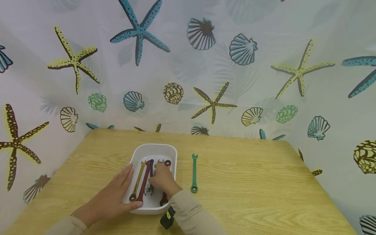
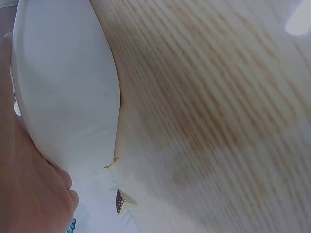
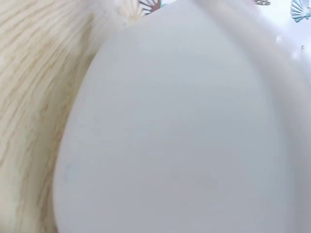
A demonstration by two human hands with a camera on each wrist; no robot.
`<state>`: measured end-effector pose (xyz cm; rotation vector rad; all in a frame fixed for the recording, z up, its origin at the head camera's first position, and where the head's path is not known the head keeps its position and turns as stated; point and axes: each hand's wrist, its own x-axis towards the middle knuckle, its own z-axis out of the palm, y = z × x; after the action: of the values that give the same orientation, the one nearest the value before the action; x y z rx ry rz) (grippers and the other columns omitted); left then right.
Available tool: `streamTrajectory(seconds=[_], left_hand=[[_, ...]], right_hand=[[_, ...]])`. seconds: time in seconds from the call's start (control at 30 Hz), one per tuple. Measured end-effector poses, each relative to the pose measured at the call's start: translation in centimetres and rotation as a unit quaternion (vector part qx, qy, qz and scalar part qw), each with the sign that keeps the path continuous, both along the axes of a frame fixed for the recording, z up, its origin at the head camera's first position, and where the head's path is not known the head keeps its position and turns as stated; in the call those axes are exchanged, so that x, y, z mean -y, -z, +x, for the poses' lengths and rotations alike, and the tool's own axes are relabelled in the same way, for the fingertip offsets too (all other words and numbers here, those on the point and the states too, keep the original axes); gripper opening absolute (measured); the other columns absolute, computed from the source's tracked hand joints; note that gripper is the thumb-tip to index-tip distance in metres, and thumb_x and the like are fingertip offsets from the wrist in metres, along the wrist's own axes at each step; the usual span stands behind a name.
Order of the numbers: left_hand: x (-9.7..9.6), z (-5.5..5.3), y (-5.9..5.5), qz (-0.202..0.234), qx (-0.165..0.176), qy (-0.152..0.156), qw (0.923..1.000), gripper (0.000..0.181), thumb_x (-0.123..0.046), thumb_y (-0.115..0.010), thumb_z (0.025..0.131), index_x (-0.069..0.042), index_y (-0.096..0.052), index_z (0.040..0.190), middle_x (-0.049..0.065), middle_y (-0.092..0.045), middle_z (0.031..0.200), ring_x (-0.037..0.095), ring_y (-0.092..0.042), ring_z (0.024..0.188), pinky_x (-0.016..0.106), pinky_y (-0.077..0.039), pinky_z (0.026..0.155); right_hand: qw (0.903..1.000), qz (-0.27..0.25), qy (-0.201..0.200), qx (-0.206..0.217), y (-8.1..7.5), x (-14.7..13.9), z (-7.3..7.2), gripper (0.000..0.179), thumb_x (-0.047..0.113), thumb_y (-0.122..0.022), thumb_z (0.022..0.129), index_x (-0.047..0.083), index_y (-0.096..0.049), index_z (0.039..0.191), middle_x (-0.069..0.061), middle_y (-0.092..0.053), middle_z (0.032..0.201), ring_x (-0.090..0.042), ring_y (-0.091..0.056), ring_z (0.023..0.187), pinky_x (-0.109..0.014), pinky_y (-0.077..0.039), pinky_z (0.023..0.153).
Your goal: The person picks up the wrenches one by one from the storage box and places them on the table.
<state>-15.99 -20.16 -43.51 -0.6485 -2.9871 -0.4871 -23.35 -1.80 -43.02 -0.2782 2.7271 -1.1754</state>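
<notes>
The left hand [image 1: 110,199] lays straight fingers along the tray [image 1: 157,149]. Inside, wrenches [image 1: 144,181] lie beside the right hand [image 1: 165,179]; whether its fingers pinch one, I cannot tell.

A white, round-cornered tray [image 1: 153,150] sits flat on the desk [image 1: 249,169], its left wall against the left fingers [image 1: 125,178]. Between these and the right fingers [image 1: 159,169] slant a gold wrench [image 1: 139,178], a red wrench [image 1: 144,182] and a purple wrench [image 1: 151,168]. A silver wrench [image 1: 160,161] shows its forked end just beyond the right fingers; a second red wrench [image 1: 168,165], partly covered, lies right of them. Outside, farther right, lies a green wrench [image 1: 194,171].
</notes>
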Motion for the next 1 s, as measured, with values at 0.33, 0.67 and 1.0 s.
streamTrajectory(seconds=[0.33,0.67,1.0], left_hand=[[0.0,0.0,-0.1,-0.001,0.000,0.002,1.0000,0.109,-0.070,-0.056,0.081,0.001,-0.014,0.152,0.018,-0.009,0.159,0.039,-0.015,0.144,0.058,-0.023,0.111],[-0.1,-0.1,0.4,0.001,0.020,-0.016,0.9997,0.112,-0.074,-0.055,0.079,0.000,-0.014,0.152,0.017,-0.007,0.160,0.039,-0.013,0.144,0.059,-0.021,0.111],[-0.2,-0.2,0.3,-0.006,0.011,-0.012,0.9999,0.112,-0.074,-0.055,0.079,0.001,-0.016,0.152,0.016,-0.009,0.160,0.038,-0.014,0.144,0.058,-0.022,0.111]], right_hand=[[0.9887,-0.142,-0.025,0.043,-1.9,-1.4,-0.8,0.038,-0.001,-0.063,0.087,-0.007,-0.057,0.124,-0.006,-0.055,0.081,-0.013,-0.053,0.066,-0.024,-0.049,0.057],[0.9494,-0.294,-0.009,0.109,-3.6,-5.2,-2.3,0.041,-0.002,-0.062,0.089,0.002,-0.054,0.130,-0.007,-0.054,0.090,-0.015,-0.059,0.073,-0.031,-0.057,0.067],[0.9280,-0.354,-0.018,0.114,-4.7,-9.8,-2.6,0.036,0.002,-0.056,0.094,-0.005,-0.050,0.129,-0.010,-0.062,0.097,-0.019,-0.065,0.086,-0.042,-0.054,0.086]])
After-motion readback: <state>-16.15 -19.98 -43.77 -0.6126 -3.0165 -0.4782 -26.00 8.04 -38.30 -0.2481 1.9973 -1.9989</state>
